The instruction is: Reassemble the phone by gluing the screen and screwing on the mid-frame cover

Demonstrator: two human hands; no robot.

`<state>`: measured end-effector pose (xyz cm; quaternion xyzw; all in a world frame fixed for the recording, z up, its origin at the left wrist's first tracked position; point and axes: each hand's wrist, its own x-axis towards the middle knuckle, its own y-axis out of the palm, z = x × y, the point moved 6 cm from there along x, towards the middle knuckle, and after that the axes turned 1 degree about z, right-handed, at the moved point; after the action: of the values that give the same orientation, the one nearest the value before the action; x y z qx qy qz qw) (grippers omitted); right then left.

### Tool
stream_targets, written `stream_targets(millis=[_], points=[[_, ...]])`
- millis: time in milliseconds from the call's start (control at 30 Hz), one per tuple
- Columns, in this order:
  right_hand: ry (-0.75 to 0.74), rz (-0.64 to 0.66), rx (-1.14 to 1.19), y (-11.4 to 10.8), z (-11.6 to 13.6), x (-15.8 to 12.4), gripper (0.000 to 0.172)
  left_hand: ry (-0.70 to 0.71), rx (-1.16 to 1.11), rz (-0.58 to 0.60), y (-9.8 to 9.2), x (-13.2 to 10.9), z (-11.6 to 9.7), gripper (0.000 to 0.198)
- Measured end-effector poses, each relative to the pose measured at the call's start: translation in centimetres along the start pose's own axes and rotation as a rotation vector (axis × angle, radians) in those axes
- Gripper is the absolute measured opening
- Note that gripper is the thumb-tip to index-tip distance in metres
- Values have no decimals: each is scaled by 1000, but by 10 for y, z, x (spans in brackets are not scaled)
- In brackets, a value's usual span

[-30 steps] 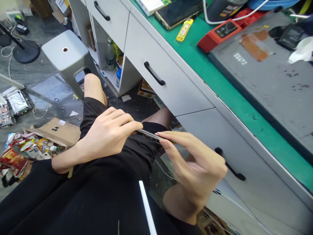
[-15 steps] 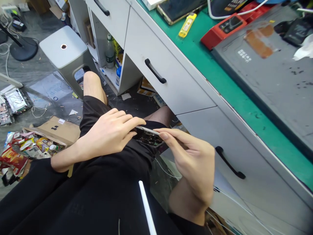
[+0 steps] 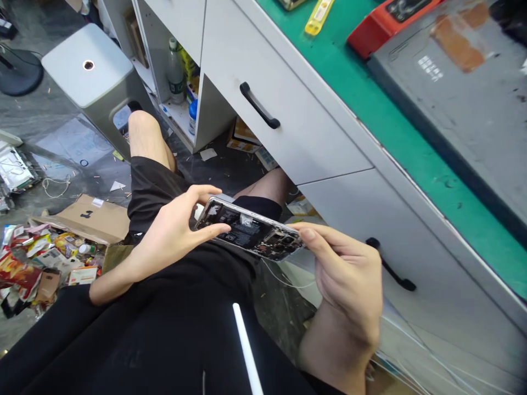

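Observation:
Between my two hands, above my lap, is a smartphone [image 3: 247, 227] with its back cover off. Its black battery and the camera parts at its right end face up toward me, and the phone tilts down to the right. My left hand [image 3: 175, 225] holds the left end, thumb over the inner side and fingers behind the far edge. At the upper right corner, my right hand [image 3: 346, 269] pinches the frame between thumb and forefinger. The fingers behind the phone are partly hidden.
White drawers with black handles [image 3: 259, 105] stand close in front, under a green-topped bench [image 3: 329, 71] bearing a grey and red machine [image 3: 448, 82]. A grey stool [image 3: 88, 63] is at the upper left. An open carton of rubbish [image 3: 88, 216] lies on the floor at left.
The phone has turned from nearly edge-on to show its open inside. My left thumb and fingers have spread wider around its end; my right hand has shifted slightly right. The view has moved too.

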<state>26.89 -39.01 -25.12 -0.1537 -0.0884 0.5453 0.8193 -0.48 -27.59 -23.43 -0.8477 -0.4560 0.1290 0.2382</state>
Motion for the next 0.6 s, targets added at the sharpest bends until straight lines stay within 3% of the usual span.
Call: stream_targets(millis=[100, 267, 500, 600], points=[[-18, -29, 8, 0, -3, -8, 15, -67, -175, -23, 8, -2, 5, 29], [-78, -44, -11, 0, 7, -15, 8, -61, -330, -74, 11, -4, 7, 25], [-159, -55, -75, -3, 25, -10, 9, -59, -387, -54, 5, -5, 6, 26], [-186, -55, -74, -2, 30, -11, 11, -17, -338, -101, 2, -8, 5, 24]])
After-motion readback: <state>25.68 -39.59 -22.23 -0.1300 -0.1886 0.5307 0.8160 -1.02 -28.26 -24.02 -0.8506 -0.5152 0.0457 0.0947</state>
